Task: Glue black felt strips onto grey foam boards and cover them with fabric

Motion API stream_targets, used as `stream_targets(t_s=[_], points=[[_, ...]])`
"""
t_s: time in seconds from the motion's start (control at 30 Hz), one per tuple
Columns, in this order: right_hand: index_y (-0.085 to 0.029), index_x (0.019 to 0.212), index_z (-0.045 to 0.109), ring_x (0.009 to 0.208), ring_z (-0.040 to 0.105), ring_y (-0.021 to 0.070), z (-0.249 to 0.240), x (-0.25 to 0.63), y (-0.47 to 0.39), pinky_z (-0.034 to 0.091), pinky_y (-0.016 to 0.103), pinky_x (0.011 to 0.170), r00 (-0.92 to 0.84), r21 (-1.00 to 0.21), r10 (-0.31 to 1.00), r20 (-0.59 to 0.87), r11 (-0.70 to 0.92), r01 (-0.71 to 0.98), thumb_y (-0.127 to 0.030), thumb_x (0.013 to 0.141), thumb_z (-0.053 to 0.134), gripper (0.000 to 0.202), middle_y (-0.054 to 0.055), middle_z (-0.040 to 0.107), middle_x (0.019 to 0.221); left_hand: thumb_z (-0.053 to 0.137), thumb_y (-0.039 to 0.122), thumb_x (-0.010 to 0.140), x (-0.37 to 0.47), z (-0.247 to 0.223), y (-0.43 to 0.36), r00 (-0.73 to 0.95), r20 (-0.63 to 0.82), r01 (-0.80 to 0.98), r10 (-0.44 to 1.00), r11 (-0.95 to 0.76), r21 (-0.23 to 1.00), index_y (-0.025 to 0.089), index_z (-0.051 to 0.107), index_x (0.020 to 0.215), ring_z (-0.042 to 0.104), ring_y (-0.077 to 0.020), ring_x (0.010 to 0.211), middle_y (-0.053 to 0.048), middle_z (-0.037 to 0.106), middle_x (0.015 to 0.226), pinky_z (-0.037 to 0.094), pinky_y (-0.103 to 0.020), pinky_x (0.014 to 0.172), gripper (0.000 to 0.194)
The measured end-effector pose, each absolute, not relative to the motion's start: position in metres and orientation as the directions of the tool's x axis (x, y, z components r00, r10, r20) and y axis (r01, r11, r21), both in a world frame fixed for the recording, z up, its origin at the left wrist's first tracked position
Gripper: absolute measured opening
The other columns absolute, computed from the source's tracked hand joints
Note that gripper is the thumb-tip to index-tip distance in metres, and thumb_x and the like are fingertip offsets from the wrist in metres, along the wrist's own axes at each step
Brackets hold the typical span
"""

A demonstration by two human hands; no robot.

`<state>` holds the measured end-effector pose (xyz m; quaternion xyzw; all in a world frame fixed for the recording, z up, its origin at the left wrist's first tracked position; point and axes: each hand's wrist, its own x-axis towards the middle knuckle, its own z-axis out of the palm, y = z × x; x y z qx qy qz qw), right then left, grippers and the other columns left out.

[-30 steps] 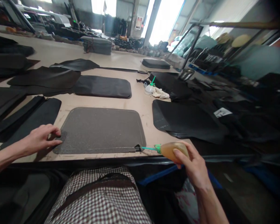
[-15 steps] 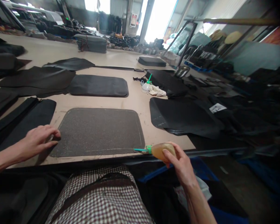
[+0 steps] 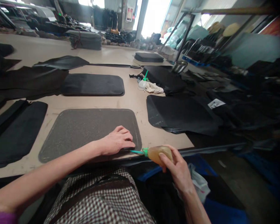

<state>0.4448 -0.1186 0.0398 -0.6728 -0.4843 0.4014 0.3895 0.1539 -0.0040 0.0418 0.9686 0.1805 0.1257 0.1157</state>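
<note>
A dark grey rounded panel (image 3: 84, 127) with a speckled face lies flat at the table's front edge, a pale line running round its border. My left hand (image 3: 118, 140) rests over the panel's lower right part, fingers bent and drawn together; whatever they hold is hidden. In my right hand (image 3: 177, 168) is a soft squeeze bottle (image 3: 157, 154) of amber liquid, gripped round its body and tipped sideways. Its green nozzle (image 3: 137, 151) points left along the panel's near edge, and the tip ends close to my left fingers.
Behind lies a smooth black panel (image 3: 93, 84). Black sheets (image 3: 179, 112) are stacked at right, others (image 3: 18, 130) at left. A second white bottle (image 3: 142, 84) stands beside a pale cloth (image 3: 154, 88). Farther back is a tied grey stack (image 3: 85, 41).
My left hand has crossed from the panel's left edge to its lower right, near the nozzle. The bottle has barely shifted. The view has turned slightly.
</note>
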Motion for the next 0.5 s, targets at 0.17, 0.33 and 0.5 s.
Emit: stream_targets(t_s=[0.17,0.33,0.5], points=[[-0.022,0.126,0.055,0.068,0.066,0.0199,0.031,0.444,-0.129,0.057,0.031,0.059,0.224,-0.911,0.97,-0.097,-0.177,0.372,-0.058,0.085,0.07,0.056,0.004,0.07,0.101,0.05,0.023,0.102,0.155,0.036,0.005,0.932,0.181,0.291,0.314,-0.946,0.142,0.034,0.07,0.116,0.052,-0.0225,0.117,-0.005,0.065,0.115,0.023,-0.045,0.113,0.027],[-0.031,0.133,0.056,0.102,0.07,0.0315,0.031,0.438,-0.165,0.062,0.044,0.082,-0.003,-0.654,0.928,0.372,0.265,0.709,-0.039,0.081,0.079,0.058,0.009,0.068,0.122,0.052,0.025,0.102,0.153,0.041,0.007,0.933,0.169,0.285,0.316,-0.94,0.188,0.035,0.071,0.12,0.053,-0.0227,0.118,-0.005,0.064,0.115,0.022,-0.047,0.114,0.028],[-0.038,0.149,0.047,0.106,0.07,0.0353,0.046,0.426,-0.206,0.063,0.05,0.084,-0.386,-0.426,0.835,0.393,0.537,0.728,-0.033,0.084,0.074,0.071,0.009,0.068,0.129,0.055,0.021,0.1,0.155,0.042,0.01,0.931,0.19,0.264,0.311,-0.935,0.236,0.035,0.073,0.117,0.052,-0.023,0.118,-0.006,0.063,0.115,0.023,-0.047,0.114,0.028]])
